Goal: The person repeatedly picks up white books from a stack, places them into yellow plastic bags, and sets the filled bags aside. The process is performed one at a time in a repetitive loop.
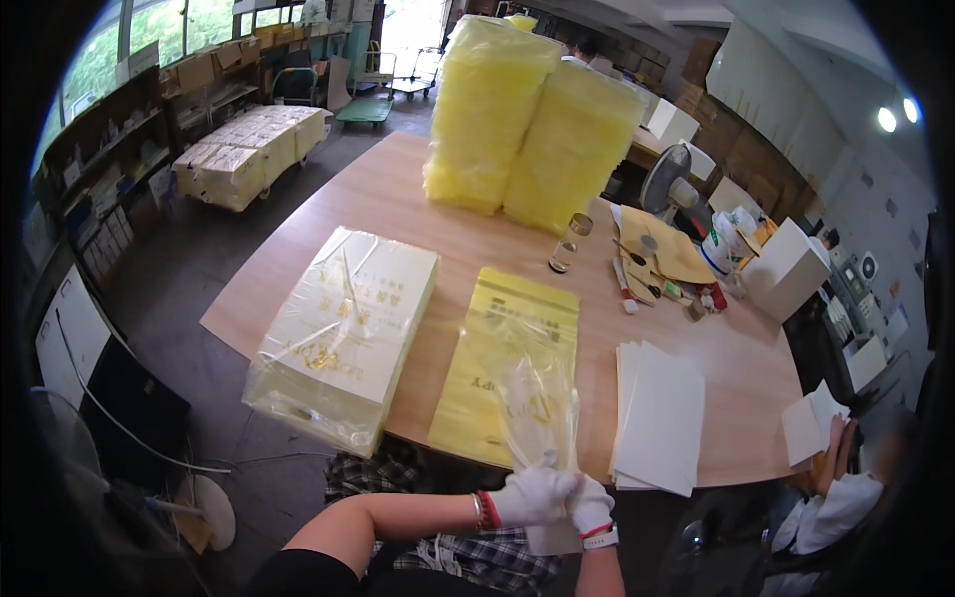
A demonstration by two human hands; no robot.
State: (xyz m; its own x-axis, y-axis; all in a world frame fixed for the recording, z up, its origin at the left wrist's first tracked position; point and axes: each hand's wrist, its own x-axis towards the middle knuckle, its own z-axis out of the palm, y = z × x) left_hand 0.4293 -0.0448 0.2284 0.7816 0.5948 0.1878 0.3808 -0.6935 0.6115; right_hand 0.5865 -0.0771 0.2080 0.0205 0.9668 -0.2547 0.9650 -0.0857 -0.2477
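Observation:
Both my hands wear white gloves with red cuffs, close together at the table's front edge. My left hand [532,491] is closed on the gathered end of a thin, see-through yellowish plastic bag [540,403]. Beside it, my right hand [591,505] is closed on the right side of the same bag. A pale flat sheet [553,541] hangs below the hands; whether it is inside the bag I cannot tell. Under the bag's far end lies a flat pile of yellow printed plastic bags [463,398]. To the left sits a plastic-wrapped stack of white printed packets [343,318].
White sheets [661,418] lie right of the bags. Two tall stacks of yellow bags [487,119] stand at the back. A small glass jar [563,256], brown paper [667,244] with tools and a fan [665,179] are beyond. Another person [831,507] handles white card at the right.

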